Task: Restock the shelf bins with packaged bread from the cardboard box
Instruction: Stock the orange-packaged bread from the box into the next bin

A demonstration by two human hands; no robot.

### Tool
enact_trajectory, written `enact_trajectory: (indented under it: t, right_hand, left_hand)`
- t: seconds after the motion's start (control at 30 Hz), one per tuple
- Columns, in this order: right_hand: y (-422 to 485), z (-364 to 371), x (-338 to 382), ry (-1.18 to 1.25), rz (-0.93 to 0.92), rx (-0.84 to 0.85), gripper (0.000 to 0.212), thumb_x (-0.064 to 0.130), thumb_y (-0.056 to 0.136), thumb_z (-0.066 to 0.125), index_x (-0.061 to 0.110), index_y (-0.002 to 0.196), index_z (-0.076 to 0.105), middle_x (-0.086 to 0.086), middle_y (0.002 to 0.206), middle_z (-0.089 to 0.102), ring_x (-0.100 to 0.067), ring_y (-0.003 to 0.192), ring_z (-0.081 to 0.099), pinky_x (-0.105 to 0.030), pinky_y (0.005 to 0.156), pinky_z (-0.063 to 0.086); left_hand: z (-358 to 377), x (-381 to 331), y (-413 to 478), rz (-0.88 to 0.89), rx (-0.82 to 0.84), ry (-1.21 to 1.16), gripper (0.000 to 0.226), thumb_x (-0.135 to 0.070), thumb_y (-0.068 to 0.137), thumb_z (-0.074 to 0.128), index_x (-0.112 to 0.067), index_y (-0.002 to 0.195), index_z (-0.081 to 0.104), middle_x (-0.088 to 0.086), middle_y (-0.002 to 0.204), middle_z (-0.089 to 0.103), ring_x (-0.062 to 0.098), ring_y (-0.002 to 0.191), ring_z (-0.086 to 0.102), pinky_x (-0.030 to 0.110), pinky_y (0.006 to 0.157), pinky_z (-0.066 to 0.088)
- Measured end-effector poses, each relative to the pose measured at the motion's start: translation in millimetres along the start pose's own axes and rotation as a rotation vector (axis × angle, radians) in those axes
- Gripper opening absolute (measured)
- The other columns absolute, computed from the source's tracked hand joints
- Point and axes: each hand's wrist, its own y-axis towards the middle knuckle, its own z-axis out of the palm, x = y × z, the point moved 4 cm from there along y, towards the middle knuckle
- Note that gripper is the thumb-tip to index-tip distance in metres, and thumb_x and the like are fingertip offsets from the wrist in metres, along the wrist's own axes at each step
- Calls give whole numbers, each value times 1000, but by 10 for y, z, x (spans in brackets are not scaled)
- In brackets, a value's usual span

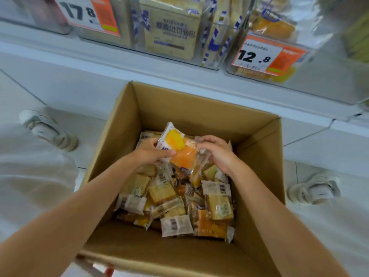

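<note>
Two hands reach into the open cardboard box point(199, 108) at frame centre. The left hand point(148, 151) grips the white end of an orange-yellow bread packet point(179, 148). The right hand point(216, 151) curls its fingers round the clear wrapper at the other end. Below lie loose wrapped packets point(179, 202), covering the box floor. Along the upper edge, the centre shelf bin point(211, 62) holds beige toast packs point(169, 31). The upper-right bin point(311, 62) holds orange packs point(273, 25).
</note>
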Motion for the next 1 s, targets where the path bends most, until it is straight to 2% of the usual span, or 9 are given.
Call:
enact_trajectory:
  t: [0.1,0.17,0.27,0.37,0.5,0.6,0.7,0.9,1.0]
  right_hand:
    - [-118,126,134,-216,-107,186,59,17,81,78,28,132,50,7,127,59,-3,114,56,-23,97,47]
    - [-179,230,209,-375,-177,261,49,19,83,76,28,127,56,14,112,65,9,98,60,-14,85,49]
    - [-124,147,275,-313,-263,41,19,11,89,68,22,104,66,5,98,71,-5,85,67,-20,71,52]
    - [5,-25,88,92,-78,-98,20,3,93,60,13,109,64,-12,109,70,-25,94,68,-35,79,58]
    - [158,53,-273,289,145,134,31,-2,94,55,8,123,59,-14,120,67,-27,107,66,-46,96,52]
    - [339,-17,-538,72,173,168,35,7,95,57,12,130,58,-7,128,64,-22,119,60,-39,100,50]
    - [578,-100,-783,-358,155,111,45,5,97,55,17,140,51,-2,143,51,-17,131,48,-30,96,50]
    - [1073,12,-1115,-634,239,184,76,20,94,64,17,156,19,-1,159,26,-23,144,31,-30,104,36]
    - [1183,69,-1164,-615,214,187,65,15,88,72,11,144,41,1,140,47,-21,134,43,-28,96,41]
  left_hand:
    - [-18,-285,-52,267,59,539,39,-25,65,91,-18,97,70,-5,90,68,13,85,63,17,66,48]
    - [51,-435,-48,379,46,667,65,-28,61,93,-21,120,65,-5,113,66,13,103,62,27,83,50]
    - [0,-468,-35,354,-190,274,103,-28,63,92,-28,149,35,-5,127,54,12,111,56,30,94,50]
    - [-65,-163,2,37,-259,-107,109,-47,67,86,-25,153,24,-3,136,48,15,121,52,34,99,48]
    - [133,232,21,-298,50,-555,54,-27,83,74,-12,130,54,8,115,72,23,108,68,40,95,53]
    - [10,443,102,-283,-170,-548,24,-9,89,68,-14,110,59,10,116,69,23,103,66,43,97,52]
    - [-108,586,134,-251,-294,-561,37,-5,91,64,-19,124,55,6,117,67,22,101,65,45,93,53]
    - [-91,688,159,-222,-335,-536,38,-1,93,57,-24,124,52,8,117,66,28,105,64,46,94,52]
    - [-96,743,172,-241,-352,-519,37,-3,94,57,-25,123,52,9,120,66,28,108,64,45,93,52]
